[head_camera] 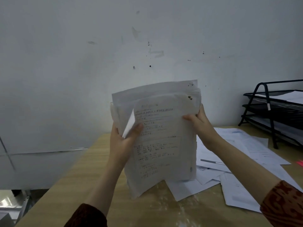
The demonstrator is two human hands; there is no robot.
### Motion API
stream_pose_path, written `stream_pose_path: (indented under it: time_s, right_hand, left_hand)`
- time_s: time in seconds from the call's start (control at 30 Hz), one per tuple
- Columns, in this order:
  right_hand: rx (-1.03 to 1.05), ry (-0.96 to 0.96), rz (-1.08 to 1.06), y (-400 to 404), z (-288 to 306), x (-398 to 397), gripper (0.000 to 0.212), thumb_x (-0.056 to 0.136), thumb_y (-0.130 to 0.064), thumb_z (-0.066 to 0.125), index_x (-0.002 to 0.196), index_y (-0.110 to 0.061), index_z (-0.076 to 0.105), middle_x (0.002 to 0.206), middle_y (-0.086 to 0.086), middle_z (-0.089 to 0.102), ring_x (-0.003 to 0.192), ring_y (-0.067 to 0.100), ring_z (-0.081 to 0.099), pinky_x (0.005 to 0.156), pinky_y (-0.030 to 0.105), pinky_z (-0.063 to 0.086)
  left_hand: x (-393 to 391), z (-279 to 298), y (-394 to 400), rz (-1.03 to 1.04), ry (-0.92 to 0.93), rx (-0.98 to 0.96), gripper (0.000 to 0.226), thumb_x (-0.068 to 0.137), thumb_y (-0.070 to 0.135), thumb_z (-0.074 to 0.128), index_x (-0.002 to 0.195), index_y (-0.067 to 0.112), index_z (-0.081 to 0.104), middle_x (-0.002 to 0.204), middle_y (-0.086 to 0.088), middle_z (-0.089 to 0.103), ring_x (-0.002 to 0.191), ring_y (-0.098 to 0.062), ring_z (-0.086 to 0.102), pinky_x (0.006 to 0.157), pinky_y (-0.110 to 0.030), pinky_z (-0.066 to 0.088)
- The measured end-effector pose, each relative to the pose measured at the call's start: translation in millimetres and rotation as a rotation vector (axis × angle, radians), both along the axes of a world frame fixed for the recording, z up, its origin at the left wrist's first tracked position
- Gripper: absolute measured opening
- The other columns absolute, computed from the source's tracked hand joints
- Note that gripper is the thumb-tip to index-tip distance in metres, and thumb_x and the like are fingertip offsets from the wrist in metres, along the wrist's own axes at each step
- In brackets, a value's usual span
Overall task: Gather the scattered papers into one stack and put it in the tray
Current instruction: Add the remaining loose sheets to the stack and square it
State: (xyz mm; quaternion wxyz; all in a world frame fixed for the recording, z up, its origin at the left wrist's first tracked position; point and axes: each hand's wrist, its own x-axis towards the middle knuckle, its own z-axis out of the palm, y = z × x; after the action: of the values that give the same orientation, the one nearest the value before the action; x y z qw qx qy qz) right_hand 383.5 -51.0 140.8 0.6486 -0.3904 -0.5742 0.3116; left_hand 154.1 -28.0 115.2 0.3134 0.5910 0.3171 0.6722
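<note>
I hold a thick stack of papers (162, 138) upright above the wooden table (78, 177), its lower edge close to the tabletop. My left hand (124, 140) grips the stack's left side with the thumb on the front sheet. My right hand (200, 123) grips the right side, thumb across the front. The sheets are uneven, and one corner folds out by my left thumb. More loose papers (237, 161) lie spread on the table to the right. A black wire tray rack (272, 115) with three tiers stands at the far right.
The rack's tiers hold some sheets. A small pink object (300, 163) lies at the table's right edge. A white wall rises just behind the table. The table's left edge drops off to the floor, where pale objects sit at the lower left.
</note>
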Motion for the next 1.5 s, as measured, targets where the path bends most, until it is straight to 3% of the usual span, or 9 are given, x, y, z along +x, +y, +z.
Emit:
stream_pose_path:
  time_s: [0.23, 0.43, 0.63, 0.8, 0.9, 1.0, 1.2, 1.4, 1.5]
  right_hand:
    - [-0.19, -0.063, 0.035, -5, -42, 2, 0.035, 0.096, -0.008, 0.042, 0.126, -0.02, 0.029, 0.108, -0.009, 0.049, 0.095, 0.003, 0.051, 0.063, 0.014, 0.049]
    - [-0.214, 0.016, 0.001, -2, -64, -8, 0.027, 0.095, -0.018, 0.049, 0.12, -0.024, 0.038, 0.11, -0.004, 0.054, 0.099, 0.013, 0.057, 0.072, 0.025, 0.049]
    - [-0.154, 0.087, -0.038, 7, -47, -9, 0.034, 0.085, -0.032, 0.063, 0.115, -0.025, 0.047, 0.11, -0.005, 0.061, 0.097, 0.009, 0.062, 0.072, 0.023, 0.052]
    - [-0.136, 0.081, -0.064, 11, -48, -5, 0.039, 0.08, -0.036, 0.067, 0.115, -0.022, 0.056, 0.108, -0.002, 0.067, 0.095, 0.014, 0.066, 0.075, 0.028, 0.056]
    - [-0.139, 0.069, -0.021, 12, -51, -4, 0.029, 0.08, -0.036, 0.066, 0.107, -0.028, 0.058, 0.103, -0.004, 0.069, 0.085, 0.01, 0.069, 0.067, 0.023, 0.056]
    - [-0.111, 0.086, 0.006, 11, -50, -7, 0.036, 0.079, -0.034, 0.066, 0.113, -0.026, 0.056, 0.102, -0.004, 0.07, 0.087, 0.01, 0.069, 0.068, 0.023, 0.056]
    - [-0.117, 0.073, 0.084, 5, -50, -4, 0.041, 0.074, -0.038, 0.066, 0.112, -0.025, 0.058, 0.104, 0.001, 0.07, 0.092, 0.017, 0.069, 0.077, 0.034, 0.057]
    - [-0.126, -0.004, 0.058, 4, -50, -1, 0.035, 0.074, -0.041, 0.065, 0.105, -0.025, 0.06, 0.096, -0.005, 0.071, 0.087, 0.012, 0.07, 0.07, 0.024, 0.056]
    - [-0.123, -0.006, 0.04, 5, -53, -1, 0.041, 0.076, -0.043, 0.063, 0.112, -0.022, 0.059, 0.103, -0.003, 0.07, 0.093, 0.014, 0.068, 0.077, 0.029, 0.057]
  left_hand:
    - [-5, -54, 7, 0.012, -0.044, -0.162, 0.096, 0.043, 0.069, 0.078, 0.121, 0.017, 0.059, 0.11, 0.006, 0.068, 0.097, -0.007, 0.067, 0.072, -0.023, 0.057]
    - [3, -53, 4, 0.018, 0.019, -0.153, 0.051, 0.064, 0.052, 0.081, 0.105, 0.03, 0.059, 0.099, 0.01, 0.07, 0.093, -0.009, 0.068, 0.069, -0.022, 0.056]
    - [10, 0, 10, 0.095, 0.012, 0.006, 0.071, 0.067, 0.051, 0.079, 0.116, 0.015, 0.044, 0.104, 0.007, 0.06, 0.087, 0.0, 0.065, 0.065, -0.017, 0.055]
    - [14, 8, 9, 0.238, 0.116, 0.071, 0.089, 0.076, 0.066, 0.06, 0.144, 0.029, 0.016, 0.14, -0.001, 0.04, 0.126, -0.013, 0.047, 0.095, -0.043, 0.051]
    - [13, 39, 3, 0.505, 0.371, 0.437, 0.089, 0.082, 0.067, 0.049, 0.147, 0.015, 0.018, 0.147, 0.003, 0.029, 0.138, -0.006, 0.026, 0.112, -0.049, 0.03]
    - [35, 85, -12, 0.678, 0.726, 0.742, 0.082, 0.086, 0.062, 0.047, 0.145, 0.008, 0.031, 0.151, -0.01, 0.033, 0.143, -0.024, 0.023, 0.116, -0.047, 0.018]
    - [58, 94, -2, 0.634, 1.368, 0.52, 0.083, 0.086, 0.069, 0.037, 0.148, 0.016, 0.024, 0.145, -0.006, 0.041, 0.134, -0.025, 0.035, 0.113, -0.043, 0.021]
    - [32, 52, 2, 0.695, 0.953, 0.644, 0.078, 0.089, 0.06, 0.041, 0.151, 0.017, 0.02, 0.158, -0.011, 0.018, 0.147, -0.026, 0.008, 0.119, -0.048, -0.001]
    - [12, 14, 6, 0.647, 0.636, 0.48, 0.092, 0.084, 0.056, 0.057, 0.151, 0.015, 0.01, 0.159, -0.01, 0.009, 0.148, -0.021, 0.004, 0.12, -0.035, 0.001]
